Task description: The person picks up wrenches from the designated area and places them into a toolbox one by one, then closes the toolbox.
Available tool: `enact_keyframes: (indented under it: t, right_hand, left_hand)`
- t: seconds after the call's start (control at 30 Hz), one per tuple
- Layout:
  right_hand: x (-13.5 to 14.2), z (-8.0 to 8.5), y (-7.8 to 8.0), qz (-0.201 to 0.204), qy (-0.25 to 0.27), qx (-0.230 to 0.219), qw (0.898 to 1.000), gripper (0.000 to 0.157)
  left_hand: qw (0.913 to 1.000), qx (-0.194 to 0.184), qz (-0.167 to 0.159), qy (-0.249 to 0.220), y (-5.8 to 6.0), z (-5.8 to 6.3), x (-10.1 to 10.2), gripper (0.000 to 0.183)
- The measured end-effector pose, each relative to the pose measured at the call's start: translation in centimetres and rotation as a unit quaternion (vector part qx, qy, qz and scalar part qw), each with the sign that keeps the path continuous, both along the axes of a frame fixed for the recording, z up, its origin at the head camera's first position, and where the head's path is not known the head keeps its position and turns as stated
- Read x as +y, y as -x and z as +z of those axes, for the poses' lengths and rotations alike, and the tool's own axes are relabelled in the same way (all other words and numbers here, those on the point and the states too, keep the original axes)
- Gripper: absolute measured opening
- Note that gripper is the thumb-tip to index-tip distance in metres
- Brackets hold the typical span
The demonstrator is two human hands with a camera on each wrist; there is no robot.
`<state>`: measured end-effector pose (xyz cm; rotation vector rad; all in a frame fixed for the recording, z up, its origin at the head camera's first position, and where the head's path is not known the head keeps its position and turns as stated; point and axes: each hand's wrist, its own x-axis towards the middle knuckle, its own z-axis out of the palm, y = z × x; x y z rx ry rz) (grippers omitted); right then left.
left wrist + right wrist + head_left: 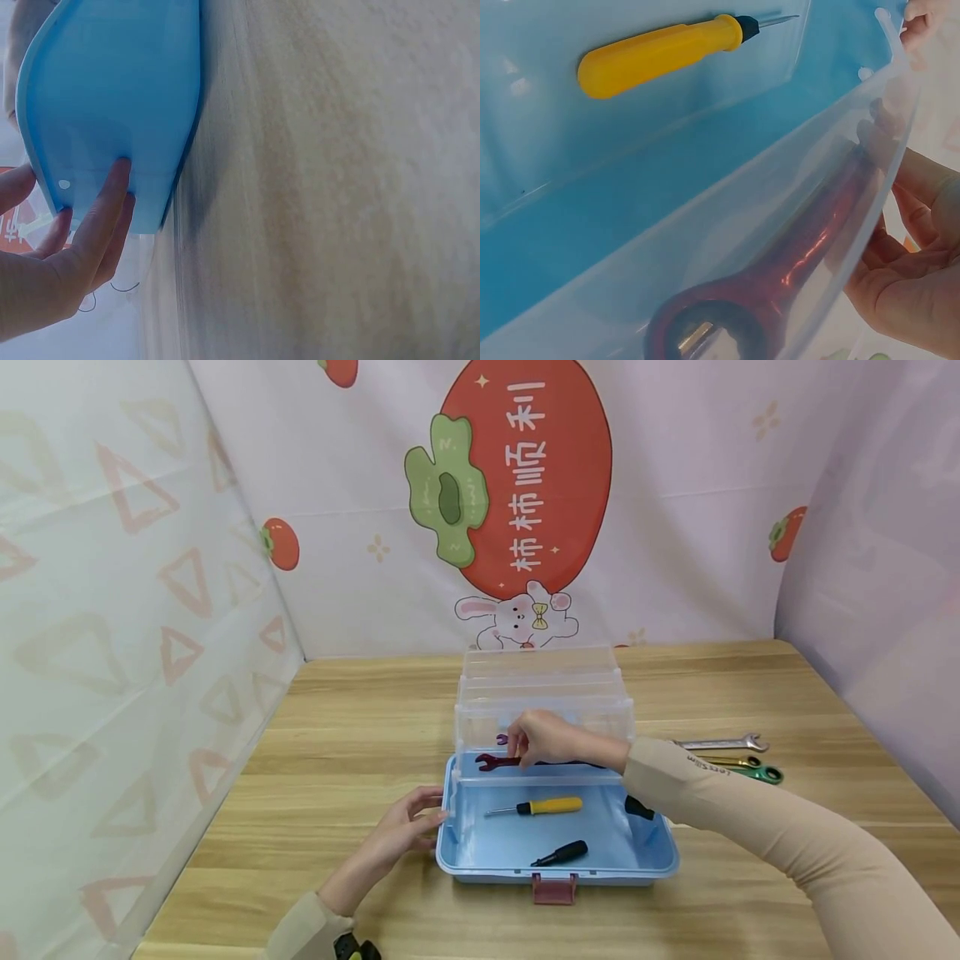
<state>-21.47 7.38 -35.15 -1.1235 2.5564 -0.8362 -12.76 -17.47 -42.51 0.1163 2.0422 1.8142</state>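
The red combination wrench [497, 763] lies within the translucent tray [558, 776] of the open blue toolbox [483, 845], its shaft pinched by the right hand [542, 739]. Straight fingers of the left hand [405, 822] touch the toolbox's left wall without clasping it. Below the tray, on the toolbox floor, lie a yellow-handled screwdriver [553, 806] and, nearer the clasp [554, 889], a black-handled screwdriver [564, 853]. Beyond the right sleeve [750, 810], silver [723, 743], gold [738, 761] and green wrenches [767, 773] rest on the wooden table [360, 718]
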Motion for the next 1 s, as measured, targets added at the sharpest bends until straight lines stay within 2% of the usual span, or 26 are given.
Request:
enact_keyframes:
  t: [1.0]
  right_hand:
    - [0.23,-0.49,-0.32,-0.045,-0.006,0.003,0.999,0.013]
  left_hand:
    - [1.0000,-0.001,0.002,-0.004,0.07,-0.10,0.04,0.050]
